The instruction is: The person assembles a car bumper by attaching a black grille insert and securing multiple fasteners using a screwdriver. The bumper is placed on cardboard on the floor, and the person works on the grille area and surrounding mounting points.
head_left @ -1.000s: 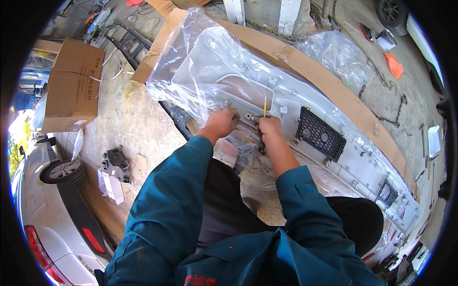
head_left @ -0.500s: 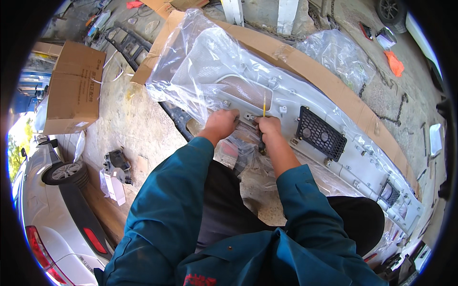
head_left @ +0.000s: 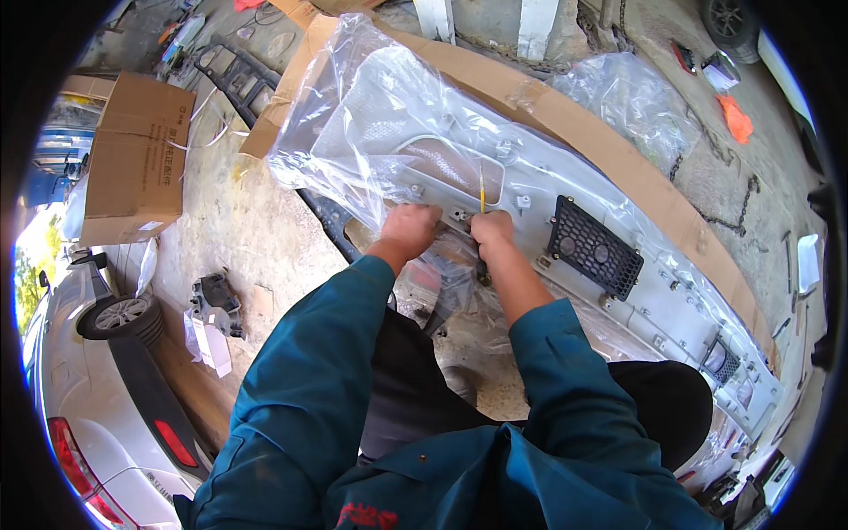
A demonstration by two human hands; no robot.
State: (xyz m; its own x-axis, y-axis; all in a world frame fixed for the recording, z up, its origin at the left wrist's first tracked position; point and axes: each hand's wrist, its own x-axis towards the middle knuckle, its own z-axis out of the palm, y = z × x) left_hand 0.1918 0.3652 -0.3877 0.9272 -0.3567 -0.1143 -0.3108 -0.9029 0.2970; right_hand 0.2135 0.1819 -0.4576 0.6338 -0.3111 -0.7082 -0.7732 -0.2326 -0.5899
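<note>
One right hand (head_left: 492,231) holds one yellow tool (head_left: 482,198) beside one left hand (head_left: 410,227).

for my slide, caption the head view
Right hand gripping a slim tool, left hand alongside, at a grey panel partly under clear plastic.

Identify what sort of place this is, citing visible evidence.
Probably a vehicle repair workshop: a white car stands at the left, a long pale panel lies partly under clear plastic, and a wheel shows at the upper right.
</note>
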